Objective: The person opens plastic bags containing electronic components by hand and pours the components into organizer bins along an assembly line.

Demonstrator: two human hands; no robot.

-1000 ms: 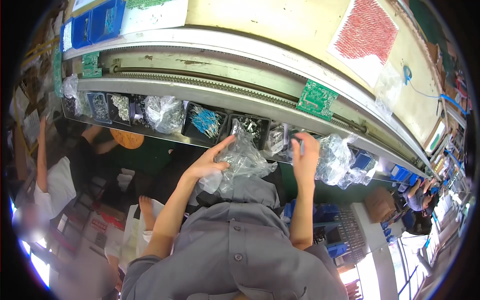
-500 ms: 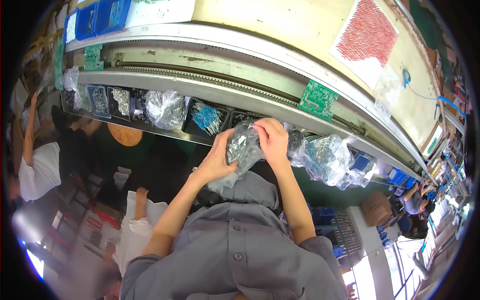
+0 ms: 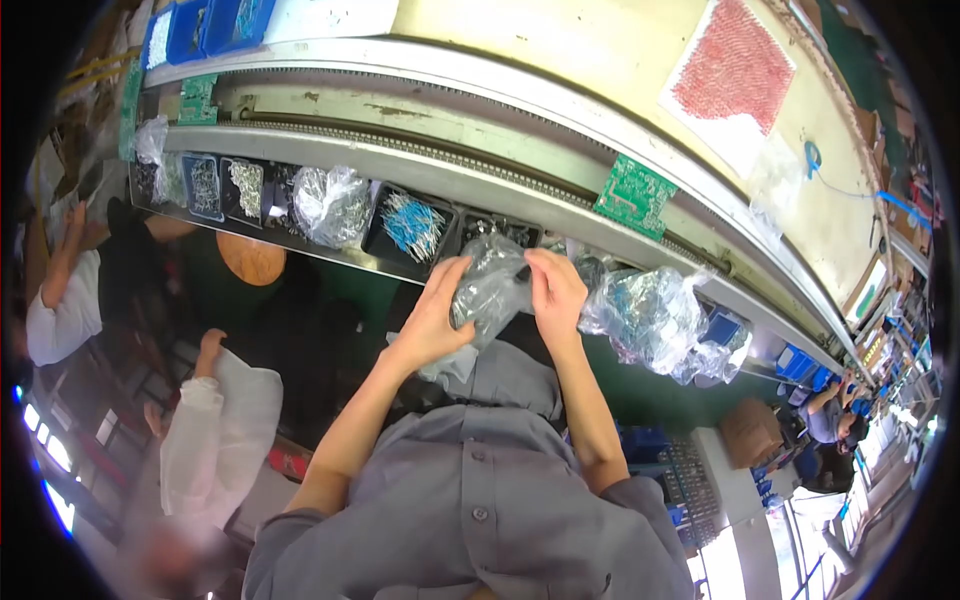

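Observation:
A clear plastic bag (image 3: 488, 290) hangs in front of my lap, just below the row of parts trays. My left hand (image 3: 436, 318) is wrapped round its left side, with the thumb pressed against the front. On the other side, my right hand (image 3: 556, 288) pinches the bag's upper right edge between thumb and fingers. What lies inside the bag is not clear. Beyond it is a black tray of small dark parts (image 3: 497, 232), partly covered by the bag. A black tray of blue parts with long leads (image 3: 412, 226) stands to its left.
A green circuit board (image 3: 636, 196) sits on the conveyor rail ahead. Bulky plastic bags (image 3: 650, 318) hang at the right, and another bag (image 3: 330, 206) lies among the left trays. A sheet with red parts (image 3: 735, 70) is on the bench. A person in white (image 3: 215, 435) is at lower left.
My right hand has moved slightly right and down, and the bag between my hands looks smoother and more stretched. People in white at the left have shifted position.

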